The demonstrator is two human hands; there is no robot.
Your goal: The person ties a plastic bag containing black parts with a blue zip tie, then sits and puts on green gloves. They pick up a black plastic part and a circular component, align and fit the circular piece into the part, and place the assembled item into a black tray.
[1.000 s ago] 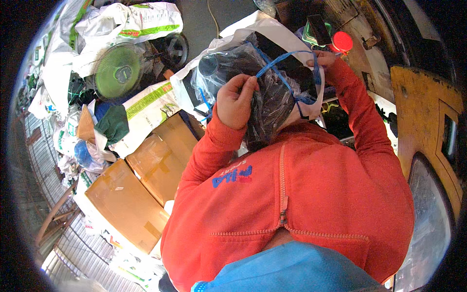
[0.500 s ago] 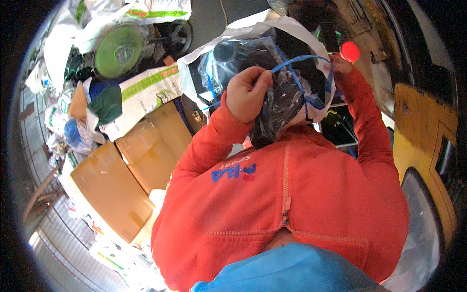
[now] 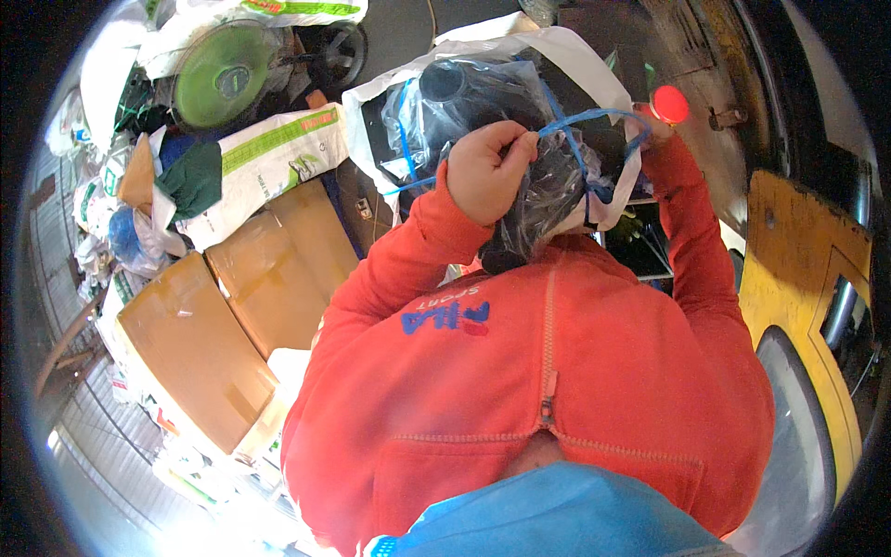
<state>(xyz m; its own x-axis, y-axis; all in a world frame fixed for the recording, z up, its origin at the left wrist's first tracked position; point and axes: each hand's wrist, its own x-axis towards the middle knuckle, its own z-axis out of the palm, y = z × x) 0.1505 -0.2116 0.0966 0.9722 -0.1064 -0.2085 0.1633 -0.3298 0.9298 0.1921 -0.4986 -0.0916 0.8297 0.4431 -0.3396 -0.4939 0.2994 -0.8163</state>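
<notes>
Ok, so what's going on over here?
A person in a red top is handling a blue strap over a dark bundle in clear plastic, with white material around it. The left hand pinches the strap. The right hand is near its other end, partly hidden, so its grip is unclear.

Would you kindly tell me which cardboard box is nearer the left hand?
The upper-right box in the picture; the other box sits lower left, farther from the left hand.
</notes>
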